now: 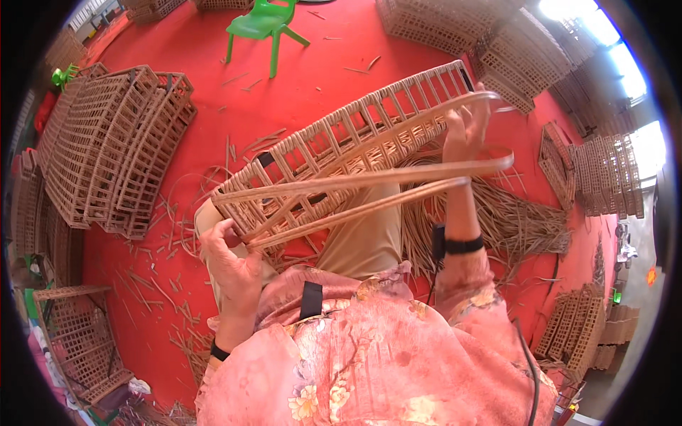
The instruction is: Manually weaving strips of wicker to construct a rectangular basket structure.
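Brown basketwork (pixel 342 121) slants over your lap (pixel 366 238), probably for support; your left hand (pixel 233 266) grips its near corner, seemingly steadying it; your right hand (pixel 465 131) appears to pinch a looping strand (pixel 398 176), perhaps for tension.

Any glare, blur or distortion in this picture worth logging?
Head view: glare washes out the windows at upper right; head view: motion blur softens the cane strip near the right hand; head view: fisheye curvature bends shapes toward the rim, with black corners.
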A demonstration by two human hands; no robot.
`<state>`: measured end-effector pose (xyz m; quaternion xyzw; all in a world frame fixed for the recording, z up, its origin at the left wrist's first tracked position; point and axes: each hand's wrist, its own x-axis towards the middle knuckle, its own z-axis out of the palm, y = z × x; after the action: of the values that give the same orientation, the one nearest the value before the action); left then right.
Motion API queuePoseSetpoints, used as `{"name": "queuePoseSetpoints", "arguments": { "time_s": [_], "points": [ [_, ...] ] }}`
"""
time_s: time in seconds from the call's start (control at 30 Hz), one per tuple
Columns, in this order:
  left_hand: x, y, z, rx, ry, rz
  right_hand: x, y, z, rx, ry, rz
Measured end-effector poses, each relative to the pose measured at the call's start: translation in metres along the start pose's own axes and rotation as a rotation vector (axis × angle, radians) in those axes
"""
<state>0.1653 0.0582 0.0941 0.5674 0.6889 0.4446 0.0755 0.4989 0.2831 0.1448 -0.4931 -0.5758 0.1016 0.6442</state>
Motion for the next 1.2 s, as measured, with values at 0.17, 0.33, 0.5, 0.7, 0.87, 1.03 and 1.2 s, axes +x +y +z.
{"name": "queuePoseSetpoints", "arguments": {
  "time_s": [0.17, 0.33, 0.5, 0.7, 0.87, 1.03, 1.2],
  "points": [
    [0.000, 0.002, -0.005, 0.014, 0.057, -0.031, 0.032, 0.099, 0.004, -0.623, -0.311, -0.176],
    [-0.019, 0.012, -0.001, -0.024, -0.017, -0.258, 0.058, 0.101, 0.000, -0.678, -0.405, -0.108],
    [-0.013, -0.011, 0.011, -0.503, -0.094, -0.287, 0.057, 0.111, 0.015, -0.479, -0.386, -0.045],
    [0.013, -0.040, -0.023, -0.816, 0.012, -0.383, 0.034, 0.055, 0.028, -0.621, -0.334, 0.047],
    [0.012, -0.076, -0.055, -0.841, 0.067, -0.421, -0.007, -0.003, 0.014, -0.599, -0.342, -0.012],
    [0.010, -0.070, -0.028, -0.932, 0.081, -0.384, -0.005, 0.032, 0.000, -0.777, -0.374, 0.153],
    [0.014, -0.051, -0.029, -0.803, 0.041, -0.375, 0.002, 0.036, -0.008, -0.788, -0.430, 0.174]
  ]
}}
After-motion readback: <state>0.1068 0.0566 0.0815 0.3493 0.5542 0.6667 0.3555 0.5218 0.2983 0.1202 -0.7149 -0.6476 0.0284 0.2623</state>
